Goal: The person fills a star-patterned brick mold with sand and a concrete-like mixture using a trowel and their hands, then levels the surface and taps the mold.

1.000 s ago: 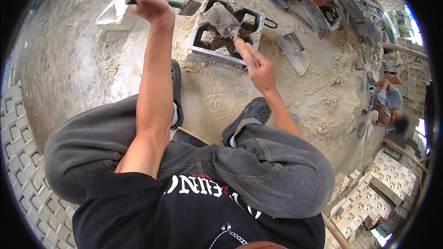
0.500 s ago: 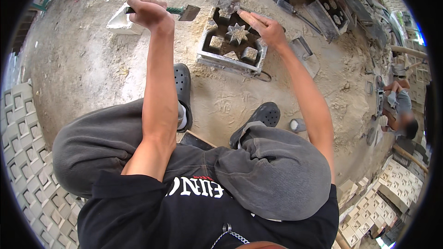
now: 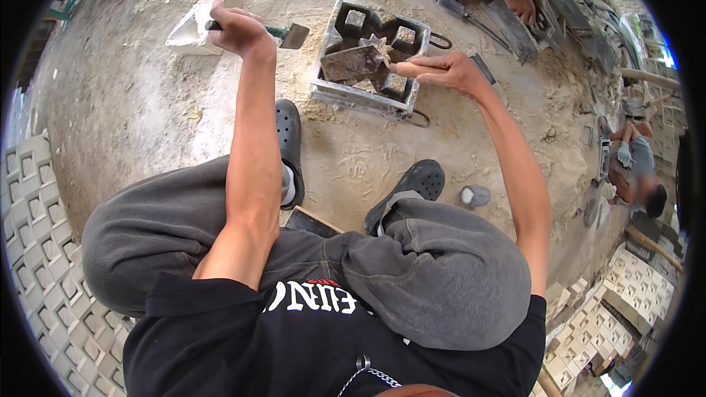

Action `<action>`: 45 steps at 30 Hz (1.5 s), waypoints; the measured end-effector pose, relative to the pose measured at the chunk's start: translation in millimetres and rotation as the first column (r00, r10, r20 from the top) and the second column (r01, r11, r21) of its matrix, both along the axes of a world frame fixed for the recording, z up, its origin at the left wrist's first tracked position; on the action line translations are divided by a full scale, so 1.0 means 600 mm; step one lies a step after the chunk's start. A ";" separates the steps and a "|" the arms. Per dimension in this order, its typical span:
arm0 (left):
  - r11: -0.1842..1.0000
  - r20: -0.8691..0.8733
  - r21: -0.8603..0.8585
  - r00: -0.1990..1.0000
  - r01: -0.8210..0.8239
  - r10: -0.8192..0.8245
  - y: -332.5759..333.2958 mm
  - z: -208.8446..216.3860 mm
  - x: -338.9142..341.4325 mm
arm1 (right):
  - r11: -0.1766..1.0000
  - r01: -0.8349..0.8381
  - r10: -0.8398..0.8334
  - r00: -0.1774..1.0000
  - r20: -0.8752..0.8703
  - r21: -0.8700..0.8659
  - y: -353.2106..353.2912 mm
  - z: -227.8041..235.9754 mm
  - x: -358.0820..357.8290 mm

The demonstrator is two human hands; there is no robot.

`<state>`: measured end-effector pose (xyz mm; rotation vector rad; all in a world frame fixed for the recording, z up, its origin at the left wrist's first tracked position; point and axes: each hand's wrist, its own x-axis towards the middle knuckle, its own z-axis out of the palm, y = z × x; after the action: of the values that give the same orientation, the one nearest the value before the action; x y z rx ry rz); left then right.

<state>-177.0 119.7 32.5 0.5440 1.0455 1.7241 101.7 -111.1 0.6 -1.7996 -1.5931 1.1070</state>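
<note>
My right hand point(image 3: 457, 72) is closed around the wooden handle of a trowel point(image 3: 356, 63). Its grey rectangular blade lies over the near left part of a metal mould point(image 3: 360, 98), hiding some of the cavities. Inside the mould are a star-shaped core point(image 3: 380, 45) and several square blocks, dusted with pale powder. To the left of the mould, my left hand point(image 3: 241, 29) grips a short tool point(image 3: 296, 35) with a green shaft and a flat, squared grey-brown head. This head is held apart from the mould. Beneath that hand rests a whitish block-like container point(image 3: 197, 32).
A co-worker's hands point(image 3: 521, 4) are over another mould point(image 3: 511, 32) at the far right. A grey cylinder point(image 3: 475, 195) stands by my right shoe. Patterned pale blocks point(image 3: 33, 198) are stacked left, with more point(image 3: 636, 283) right. Another person point(image 3: 638, 165) is at the right edge.
The trowel has come from the mould's far edge nearer to me, its blade now over the cavities. My left hand has barely moved. The co-worker's hand has shifted over the other mould.
</note>
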 end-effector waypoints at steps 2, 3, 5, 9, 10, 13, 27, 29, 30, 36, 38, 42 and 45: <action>1.000 0.018 -0.012 1.000 0.013 -0.012 -0.003 -0.006 0.000 | 0.994 0.092 -0.092 0.996 0.003 -0.066 -0.027 0.012 -0.003; 0.999 0.034 -0.019 0.999 0.028 -0.027 -0.005 -0.007 0.007 | 0.984 0.146 -0.145 0.989 0.016 -0.100 -0.045 0.022 -0.003; 0.997 0.006 -0.034 0.997 0.073 -0.073 -0.015 0.002 0.020 | 0.961 0.278 -0.278 0.960 0.040 -0.001 -0.079 0.017 -0.011; 0.994 -0.003 -0.088 0.998 0.065 -0.065 -0.029 0.018 0.029 | 0.855 0.500 -0.507 0.862 0.015 0.141 -0.112 -0.010 -0.037; 0.995 -0.006 -0.080 0.998 0.060 -0.061 -0.028 0.017 0.031 | 0.821 0.548 -0.557 0.831 0.011 0.159 -0.112 -0.012 -0.045; 0.997 0.009 -0.055 0.999 0.048 -0.048 -0.023 0.012 0.027 | 0.699 0.677 -0.697 0.717 0.010 0.231 -0.113 -0.042 -0.059; 0.996 0.048 -0.085 0.999 0.009 -0.005 -0.008 0.020 -0.003 | 0.575 0.769 -0.809 0.584 0.058 0.280 -0.106 -0.021 -0.070; 0.995 0.057 -0.098 0.998 0.014 -0.009 -0.008 0.012 0.002 | 0.581 0.767 -0.809 0.582 0.085 0.273 -0.108 -0.022 -0.073; 0.996 0.066 -0.084 0.998 0.026 -0.020 -0.008 0.008 0.004 | 0.597 0.768 -0.800 0.591 0.102 0.230 -0.110 -0.016 -0.086; 0.993 0.003 -0.064 0.995 0.104 -0.104 -0.027 0.006 0.023 | 0.576 0.803 -0.815 0.578 0.041 0.150 -0.135 -0.011 -0.115; 0.995 0.075 -0.049 0.993 0.092 -0.088 -0.029 -0.009 0.027 | 0.492 0.842 -0.867 0.496 0.042 0.220 -0.145 -0.015 -0.121; 0.990 0.057 -0.016 0.989 0.140 -0.139 -0.029 -0.013 0.025 | 0.500 0.840 -0.866 0.488 0.109 0.212 -0.166 -0.012 -0.142; 0.989 0.045 -0.015 0.988 0.146 -0.146 -0.023 -0.019 0.022 | 0.533 0.829 -0.845 0.532 0.055 0.171 -0.176 -0.013 -0.174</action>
<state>-163.7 105.8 21.0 0.5551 0.9650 1.5899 -2.5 -216.8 -7.3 -2.1814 -0.5911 0.3955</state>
